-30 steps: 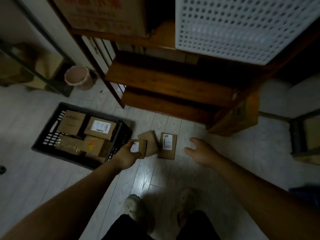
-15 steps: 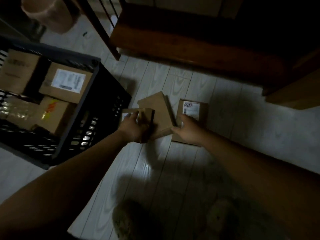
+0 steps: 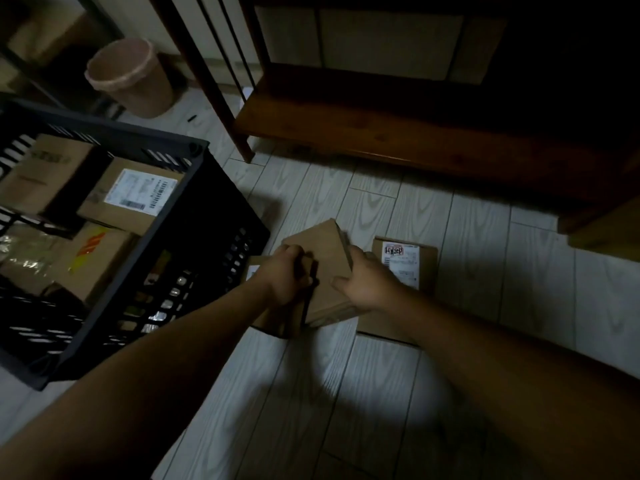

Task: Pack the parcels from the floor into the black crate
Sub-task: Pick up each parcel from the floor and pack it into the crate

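While left hand (image 3: 284,277) curls round small parcel (image 3: 275,322), seemingly, right hand (image 3: 363,284) pinches plain parcel (image 3: 320,245) beside black crate (image 3: 214,216).

Forearms are bare, likewise left hand (image 3: 284,276) and right hand (image 3: 367,286).

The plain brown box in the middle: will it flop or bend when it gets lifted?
It probably stays stiff: the plain brown box shows straight cardboard edges and a flat top. It is likely light, since it looks thin and the right hand grips it by one side. It shouldn't roll, because its sides are flat.
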Demonstrator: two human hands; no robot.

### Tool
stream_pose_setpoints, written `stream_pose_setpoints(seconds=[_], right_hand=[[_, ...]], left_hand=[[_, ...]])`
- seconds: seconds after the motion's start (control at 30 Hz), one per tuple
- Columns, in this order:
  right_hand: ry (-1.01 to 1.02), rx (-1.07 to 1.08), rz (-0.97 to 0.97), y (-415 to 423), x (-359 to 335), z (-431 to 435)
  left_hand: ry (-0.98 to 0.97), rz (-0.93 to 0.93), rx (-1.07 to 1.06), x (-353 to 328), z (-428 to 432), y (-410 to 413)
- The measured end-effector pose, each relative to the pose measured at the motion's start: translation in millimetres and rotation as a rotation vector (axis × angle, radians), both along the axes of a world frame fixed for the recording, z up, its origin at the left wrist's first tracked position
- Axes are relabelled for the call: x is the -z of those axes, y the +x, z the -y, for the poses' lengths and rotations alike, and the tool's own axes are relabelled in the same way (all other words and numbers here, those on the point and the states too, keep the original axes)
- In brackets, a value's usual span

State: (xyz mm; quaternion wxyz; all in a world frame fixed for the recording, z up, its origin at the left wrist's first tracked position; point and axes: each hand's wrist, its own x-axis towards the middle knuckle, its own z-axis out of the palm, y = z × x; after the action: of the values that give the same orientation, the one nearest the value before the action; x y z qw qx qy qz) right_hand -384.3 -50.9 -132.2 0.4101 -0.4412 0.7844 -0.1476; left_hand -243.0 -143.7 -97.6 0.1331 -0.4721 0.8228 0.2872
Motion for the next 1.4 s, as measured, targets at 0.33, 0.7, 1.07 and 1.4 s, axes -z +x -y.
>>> stream_pose_setpoints(seconds=[0.33,0.7,1.07,1.4], right_hand=[[-0.119,-0.211,0.137,40,-25,10],[-0.261,0.053,0.186,11,-71,13],[-0.517,0.578,0.354,-37,-131,33],[-0.835,0.497,0.341,-43,-172,26]], left_hand=[[0.048,-0.323,-0.273,-33,20,0],[0.394,-0.511,-0.344,-51,31,19],[0.448,-0.995,-0.561,-98,33,-21],[0.320,-1.114,-0.351,-144,31,-36]])
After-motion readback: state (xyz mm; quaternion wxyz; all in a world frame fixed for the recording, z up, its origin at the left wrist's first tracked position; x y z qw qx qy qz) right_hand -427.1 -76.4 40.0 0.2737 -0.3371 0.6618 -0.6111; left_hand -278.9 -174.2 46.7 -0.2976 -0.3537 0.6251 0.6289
